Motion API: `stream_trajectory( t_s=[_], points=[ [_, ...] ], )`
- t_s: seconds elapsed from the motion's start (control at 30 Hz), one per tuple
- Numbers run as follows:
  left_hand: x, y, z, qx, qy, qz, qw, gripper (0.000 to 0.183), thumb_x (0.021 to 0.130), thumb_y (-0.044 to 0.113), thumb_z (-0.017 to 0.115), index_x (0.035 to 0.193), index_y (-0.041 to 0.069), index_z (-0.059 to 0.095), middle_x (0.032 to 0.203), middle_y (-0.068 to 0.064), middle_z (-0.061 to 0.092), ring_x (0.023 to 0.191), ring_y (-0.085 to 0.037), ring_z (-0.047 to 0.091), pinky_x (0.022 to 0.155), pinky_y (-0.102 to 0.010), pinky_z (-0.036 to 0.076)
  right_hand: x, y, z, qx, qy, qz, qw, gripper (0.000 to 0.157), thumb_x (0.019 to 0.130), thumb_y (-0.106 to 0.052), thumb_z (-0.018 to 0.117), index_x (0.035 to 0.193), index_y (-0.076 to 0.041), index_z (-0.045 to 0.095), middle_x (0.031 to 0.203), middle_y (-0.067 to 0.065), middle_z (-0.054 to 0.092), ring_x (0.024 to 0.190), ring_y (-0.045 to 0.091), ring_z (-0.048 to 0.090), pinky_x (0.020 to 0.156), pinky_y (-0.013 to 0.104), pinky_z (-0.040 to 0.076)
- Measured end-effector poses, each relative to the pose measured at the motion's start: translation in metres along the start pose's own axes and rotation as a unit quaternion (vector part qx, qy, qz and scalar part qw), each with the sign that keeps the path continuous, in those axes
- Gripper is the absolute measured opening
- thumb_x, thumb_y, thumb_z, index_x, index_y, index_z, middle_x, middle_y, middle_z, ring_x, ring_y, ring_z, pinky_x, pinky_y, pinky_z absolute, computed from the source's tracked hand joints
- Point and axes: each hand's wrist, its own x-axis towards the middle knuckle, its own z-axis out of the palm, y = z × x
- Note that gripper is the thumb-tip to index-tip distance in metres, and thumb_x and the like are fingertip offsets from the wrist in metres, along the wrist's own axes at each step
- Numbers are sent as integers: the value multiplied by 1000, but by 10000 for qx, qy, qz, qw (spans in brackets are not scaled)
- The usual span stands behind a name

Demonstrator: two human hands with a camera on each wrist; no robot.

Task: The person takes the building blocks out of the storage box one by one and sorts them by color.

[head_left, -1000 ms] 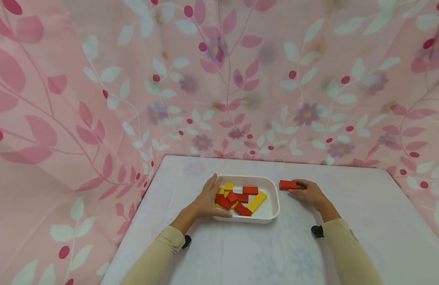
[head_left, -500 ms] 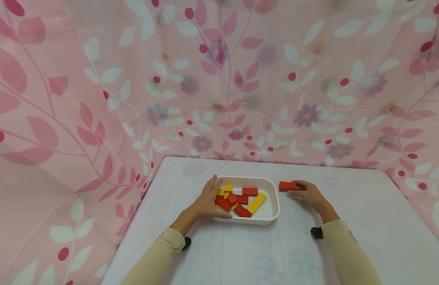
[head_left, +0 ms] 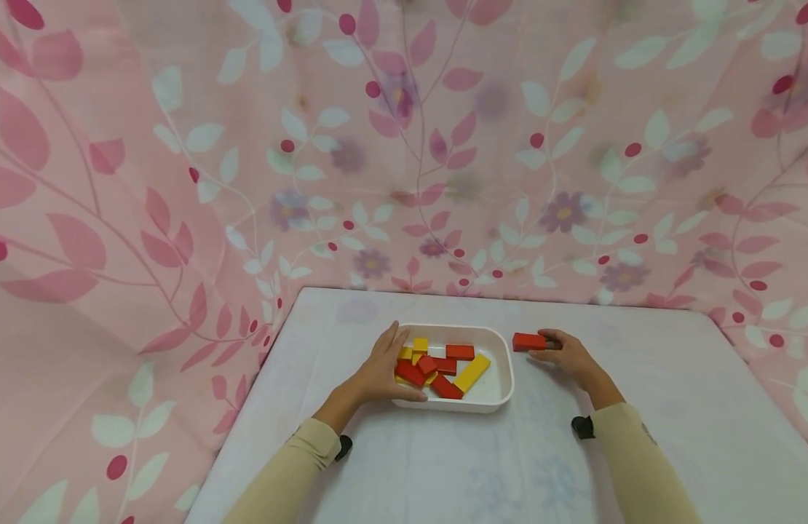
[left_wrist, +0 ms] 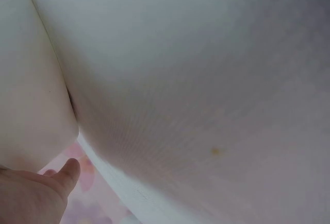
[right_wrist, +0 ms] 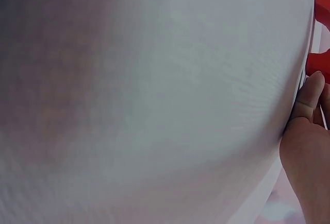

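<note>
Red block (head_left: 528,341) in the fingers, just right of the white tray (head_left: 458,405)!

And it's the right hand (head_left: 568,356) with the pinch, thumb and fingers closed on the block's right end, its left end pointing at the tray and just clear of the rim. Whether it touches the white cloth (head_left: 482,466) below, I can't tell! Over to the left hand (head_left: 379,370): spread wide across the tray's left end, thumb along the front rim, fingers reaching to the back. Inside, what a jumble! Red and yellow blocks heap up beside that palm, a small red cube (head_left: 427,364) tilted on top, while a long yellow block (head_left: 472,375) lies slantwise toward the right.
</note>
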Motion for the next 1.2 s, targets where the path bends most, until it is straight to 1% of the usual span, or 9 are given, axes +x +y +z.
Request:
stream_trajectory(
  t_s=[0.23,0.43,0.5,0.73,0.93,1.07,1.2],
  points=[
    [-2,-1,0,-12,35,-19,10000,130,59,69,82,160,27,11,168,-8,0,154,-29,7,116,-59,31,-3,-7,0,96,28,-67,9999,90,84,-44,77,153,-8,32,150,24,39,133,39,37,114,57,36],
    [-3,-1,2,-68,4,-35,10000,129,59,69,81,160,26,12,168,-4,-1,154,-29,7,115,-60,31,-3,-8,1,68,17,-55,10000,91,84,-46,76,154,-10,30,149,24,38,133,40,36,112,57,39],
    [-3,-1,3,-31,-9,-54,10000,129,60,70,81,160,26,12,168,-3,-2,154,-29,7,115,-59,32,-4,-8,1,66,9,-42,10000,93,84,-48,75,155,-11,29,150,24,37,134,40,35,111,57,39],
    [-2,1,2,40,36,-90,9999,127,60,69,81,159,26,14,168,-9,1,153,-31,8,114,-60,33,-3,-10,1,229,101,10,9997,100,82,-52,75,156,-10,24,153,23,33,134,41,35,112,56,39],
    [-1,0,1,75,-4,-100,9999,128,60,70,81,160,27,13,168,-8,1,154,-30,8,115,-60,32,-2,-7,2,235,109,41,9997,109,79,-53,78,158,-10,17,155,24,28,137,43,32,112,58,38],
    [-1,0,2,103,-35,-124,9999,128,60,70,80,159,29,12,168,-3,-1,154,-29,7,114,-59,33,-5,-6,1,304,256,109,9992,110,79,-54,77,159,-12,14,156,24,27,139,43,30,112,60,38],
    [-1,1,1,107,-62,-151,9998,127,60,71,80,159,31,12,168,-3,-1,154,-28,7,114,-59,34,-13,-11,-2,459,536,-61,9975,108,82,-51,76,159,-13,11,156,24,25,141,43,29,111,60,38]
  ],
)
